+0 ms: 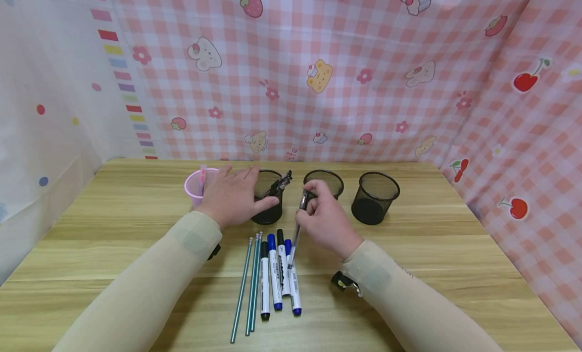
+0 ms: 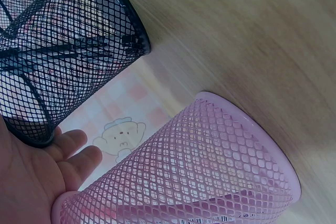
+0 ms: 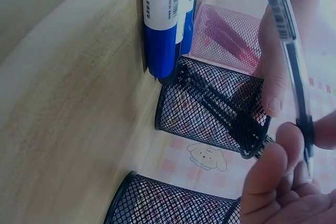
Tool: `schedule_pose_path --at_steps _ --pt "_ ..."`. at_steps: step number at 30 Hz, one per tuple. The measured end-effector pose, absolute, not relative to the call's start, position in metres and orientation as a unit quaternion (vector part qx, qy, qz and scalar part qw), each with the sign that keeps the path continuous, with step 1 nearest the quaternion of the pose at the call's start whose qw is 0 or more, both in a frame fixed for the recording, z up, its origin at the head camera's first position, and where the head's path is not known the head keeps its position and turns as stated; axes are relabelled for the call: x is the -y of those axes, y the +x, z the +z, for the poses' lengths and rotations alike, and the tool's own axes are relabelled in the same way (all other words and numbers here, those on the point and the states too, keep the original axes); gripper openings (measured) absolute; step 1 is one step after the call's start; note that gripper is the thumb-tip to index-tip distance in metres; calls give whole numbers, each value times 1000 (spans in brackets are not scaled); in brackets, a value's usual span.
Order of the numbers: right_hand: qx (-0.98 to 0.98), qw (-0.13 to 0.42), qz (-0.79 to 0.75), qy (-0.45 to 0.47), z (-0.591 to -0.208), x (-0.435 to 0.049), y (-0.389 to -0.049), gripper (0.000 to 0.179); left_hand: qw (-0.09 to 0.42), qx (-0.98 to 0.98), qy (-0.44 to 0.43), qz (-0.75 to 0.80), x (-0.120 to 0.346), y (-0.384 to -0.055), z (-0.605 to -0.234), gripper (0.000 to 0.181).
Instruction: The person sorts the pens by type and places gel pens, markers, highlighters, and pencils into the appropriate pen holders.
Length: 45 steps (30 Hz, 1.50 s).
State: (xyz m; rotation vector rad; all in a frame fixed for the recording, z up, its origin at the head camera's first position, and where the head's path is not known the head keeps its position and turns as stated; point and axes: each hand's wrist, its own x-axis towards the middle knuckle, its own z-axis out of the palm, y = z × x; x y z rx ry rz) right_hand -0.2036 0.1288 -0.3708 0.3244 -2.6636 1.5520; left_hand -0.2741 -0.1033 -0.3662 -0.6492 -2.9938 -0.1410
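My right hand (image 1: 328, 215) pinches a clear-barrelled pen (image 1: 294, 245) near its dark capped end. The pen's other end points down over the markers. In the right wrist view the pen (image 3: 287, 30) runs up from between the thumb and fingers. My left hand (image 1: 234, 198) spreads over a pink mesh pen holder (image 1: 193, 194) and a black mesh pen holder (image 1: 267, 216), fingertips and thumb at their rims. Several dark pens (image 1: 281, 183) lean in that black holder. Through the pink mesh (image 2: 205, 156), a pink item shows inside.
Two more black mesh holders, one behind my right hand (image 1: 337, 183) and one farther right (image 1: 369, 210), stand in the row. Several blue and black markers (image 1: 275, 276) and three green pencils (image 1: 241, 294) lie in front. A checked pink cloth (image 1: 291, 89) hangs behind the table (image 1: 454, 271).
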Motion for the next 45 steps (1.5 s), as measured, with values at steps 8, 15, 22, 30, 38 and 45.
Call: schedule_pose_path --at_steps 8,15,22,30,38,45 --pt "813 69 565 121 -375 -129 -206 54 39 976 -211 -45 103 -274 -366 106" --pt "784 115 597 125 -374 -128 -205 51 36 976 -211 -43 103 -273 -365 106" --pt "766 140 617 114 -374 -127 -205 50 38 976 -212 -37 103 -273 -364 106" --pt "742 156 645 95 -376 -125 -206 50 40 976 -212 -36 103 -273 -366 106" --pt "704 191 681 64 -374 -124 -207 48 41 975 -214 -38 103 -274 -366 106" --pt "675 215 704 52 -374 -124 -210 48 41 976 -213 -33 103 -275 -367 108"
